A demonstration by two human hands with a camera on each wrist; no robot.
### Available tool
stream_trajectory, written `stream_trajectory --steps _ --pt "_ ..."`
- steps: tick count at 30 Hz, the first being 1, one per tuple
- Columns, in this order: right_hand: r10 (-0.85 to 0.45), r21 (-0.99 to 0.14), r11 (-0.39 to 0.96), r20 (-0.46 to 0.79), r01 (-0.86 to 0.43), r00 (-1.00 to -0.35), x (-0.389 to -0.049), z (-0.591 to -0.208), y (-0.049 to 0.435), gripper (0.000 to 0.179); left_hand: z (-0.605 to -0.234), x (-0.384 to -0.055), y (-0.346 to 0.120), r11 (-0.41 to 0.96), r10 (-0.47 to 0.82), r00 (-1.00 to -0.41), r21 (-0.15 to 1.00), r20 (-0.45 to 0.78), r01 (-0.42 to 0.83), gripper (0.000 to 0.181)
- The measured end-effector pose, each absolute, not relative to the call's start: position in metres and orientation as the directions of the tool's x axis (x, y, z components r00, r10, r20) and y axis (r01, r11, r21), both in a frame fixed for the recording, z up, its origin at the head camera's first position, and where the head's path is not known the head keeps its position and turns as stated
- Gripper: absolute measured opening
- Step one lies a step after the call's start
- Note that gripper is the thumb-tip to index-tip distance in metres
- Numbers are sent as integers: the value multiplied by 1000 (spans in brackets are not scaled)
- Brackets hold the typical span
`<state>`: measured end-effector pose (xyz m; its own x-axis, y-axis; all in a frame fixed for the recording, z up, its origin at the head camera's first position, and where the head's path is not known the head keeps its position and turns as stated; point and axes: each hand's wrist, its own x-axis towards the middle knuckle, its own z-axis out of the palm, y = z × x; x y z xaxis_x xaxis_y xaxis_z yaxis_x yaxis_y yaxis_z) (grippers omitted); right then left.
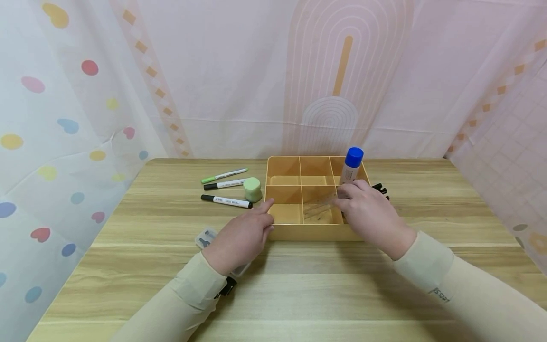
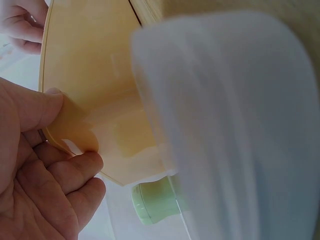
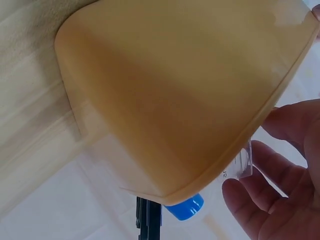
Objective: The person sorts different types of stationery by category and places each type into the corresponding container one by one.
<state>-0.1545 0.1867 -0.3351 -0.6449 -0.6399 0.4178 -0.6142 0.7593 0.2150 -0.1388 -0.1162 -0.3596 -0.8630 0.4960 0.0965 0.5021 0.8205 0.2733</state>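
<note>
My left hand (image 1: 245, 235) grips the front left corner of an orange divided storage box (image 1: 316, 232). In the left wrist view its thumb presses the front wall and its fingers bend round the corner. A clear ruler (image 1: 319, 207) lies slanted over the front middle compartment, and my right hand (image 1: 372, 213) holds its right end above the front right one. The right wrist view shows the ruler's clear end (image 3: 245, 161) by the fingers. Behind that hand, a glue stick (image 1: 352, 166) with a blue cap stands in the back right compartment.
Black pen ends (image 1: 379, 188) jut out at the box's right side. Left of the box lie a green marker (image 1: 224, 175), two black-capped markers (image 1: 226, 201) and a pale green round-topped object (image 1: 252, 190). A clear case (image 1: 206, 236) is partly hidden under my left wrist.
</note>
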Motion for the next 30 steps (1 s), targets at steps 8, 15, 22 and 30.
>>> stream_trajectory --steps 8,15,22,30 --pt "-530 89 830 435 -551 -728 -151 -330 197 31 -360 -139 -116 818 500 -861 272 99 506 24" --pt "-415 -44 857 535 -514 -736 -153 -329 212 25 -360 -140 -116 821 497 -862 268 97 504 23" --pt "-310 -141 877 564 -459 -765 -148 -328 222 24 -359 -139 -115 825 494 -865 270 85 497 22" --pt "-144 -287 906 482 -311 -864 -141 -327 236 24 -359 -139 -115 825 493 -866 269 86 497 21"
